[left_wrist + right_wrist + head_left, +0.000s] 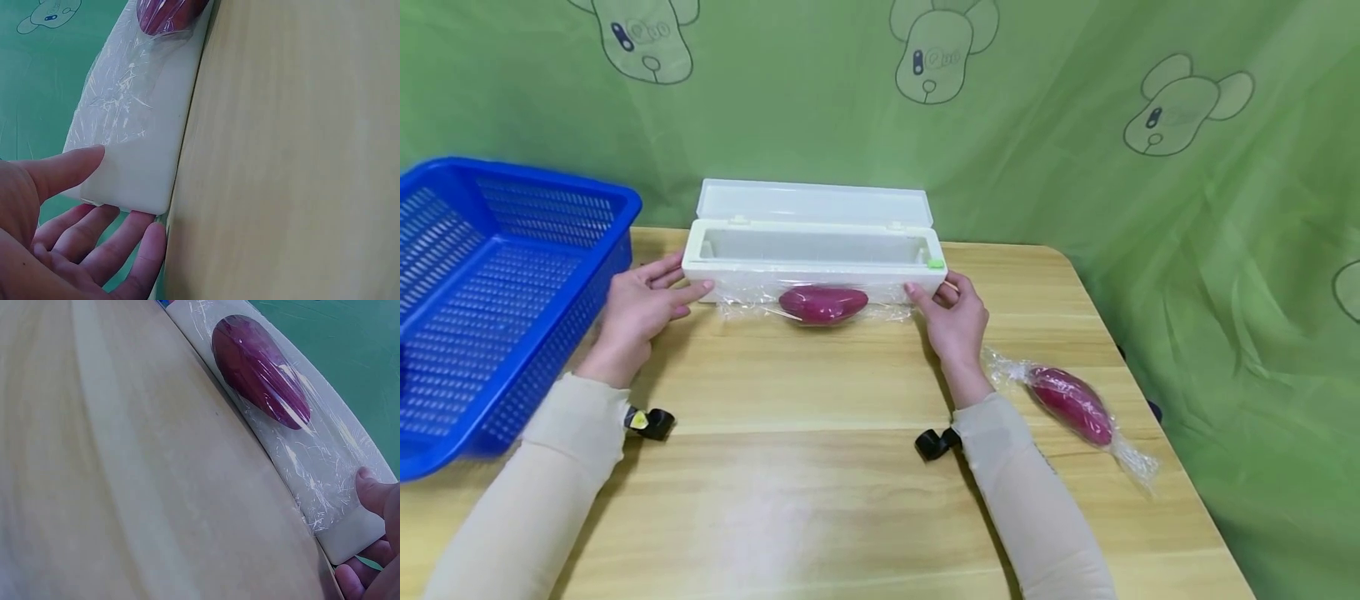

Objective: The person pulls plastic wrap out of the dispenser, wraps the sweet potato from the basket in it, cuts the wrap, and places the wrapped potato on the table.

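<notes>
Gripping the white box (752, 272) at both ends now, with the left hand (634, 307) at one side and the right hand (953, 321) at the other! On the left, pressing the thumb to the front wall, right by the edge of the cling film (125, 119), with the other fingers fanned slightly apart around the end. On the right, pinching the corner between a thumb set on the front and fingers curled round behind, too hidden to tell how closely bunched.

Now to the purple vegetable (823, 305), lying against the middle of the front wall, with clear film stretched over it. Up top, seeing a lid (814, 200) tipped back, plus a green slider (936, 264) on the rim at the right.

Over to the blue basket (546, 208), standing beside the left sleeve (535, 475). Across past the right sleeve (1037, 508), spotting a second purple vegetable (1071, 404) on the wooden table (790, 500), wrapped and twisted at both ends. And behind everything, catching a green cloth (1045, 192) printed with cartoon animal heads (934, 62).
</notes>
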`<state>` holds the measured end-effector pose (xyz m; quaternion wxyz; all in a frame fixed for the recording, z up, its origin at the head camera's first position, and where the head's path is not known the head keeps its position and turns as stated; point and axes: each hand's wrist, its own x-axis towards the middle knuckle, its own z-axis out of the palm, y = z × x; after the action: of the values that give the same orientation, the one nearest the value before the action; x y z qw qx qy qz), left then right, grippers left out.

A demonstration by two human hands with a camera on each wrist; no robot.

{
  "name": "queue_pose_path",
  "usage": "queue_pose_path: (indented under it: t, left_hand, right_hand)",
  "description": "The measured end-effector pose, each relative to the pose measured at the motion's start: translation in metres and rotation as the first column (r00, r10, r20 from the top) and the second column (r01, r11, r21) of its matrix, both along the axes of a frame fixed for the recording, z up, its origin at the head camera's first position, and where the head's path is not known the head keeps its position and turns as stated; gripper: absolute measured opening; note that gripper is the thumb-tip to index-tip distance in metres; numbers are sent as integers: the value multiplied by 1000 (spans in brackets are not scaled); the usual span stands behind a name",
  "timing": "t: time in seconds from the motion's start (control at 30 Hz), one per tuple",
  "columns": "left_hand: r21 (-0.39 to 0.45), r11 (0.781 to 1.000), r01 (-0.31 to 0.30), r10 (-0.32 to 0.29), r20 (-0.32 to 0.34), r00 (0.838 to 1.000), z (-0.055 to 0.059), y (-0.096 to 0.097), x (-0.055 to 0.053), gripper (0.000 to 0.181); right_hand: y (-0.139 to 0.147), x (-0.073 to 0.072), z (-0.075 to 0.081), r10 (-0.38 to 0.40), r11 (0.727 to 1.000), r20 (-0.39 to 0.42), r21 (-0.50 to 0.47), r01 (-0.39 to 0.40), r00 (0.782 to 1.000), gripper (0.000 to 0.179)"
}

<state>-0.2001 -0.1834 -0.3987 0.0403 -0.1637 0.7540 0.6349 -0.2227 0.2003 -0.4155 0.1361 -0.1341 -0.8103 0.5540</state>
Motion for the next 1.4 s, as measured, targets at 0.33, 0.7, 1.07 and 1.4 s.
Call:
queue_pose_path:
  t: [0.33,0.7,1.07,1.4]
  left_hand:
    - [-20,1000,-7,7,17,1000,2,8,-1,83]
    - [-25,1000,18,-19,-19,1000,5,10,2,75]
    - [-270,933,-238,149,-313,938,39,23,20,37]
    - [-569,787,239,-498,-357,790,78,101,7,18]
  right_hand:
    - [7,1,0,4,1000,-20,7,-4,1000,60]
    - [10,5,2,-14,1000,8,8,14,1000,58]
    - [4,4,2,0,1000,-1,-25,0,1000,57]
    - [2,5,2,20,1000,3,-15,-20,1000,56]
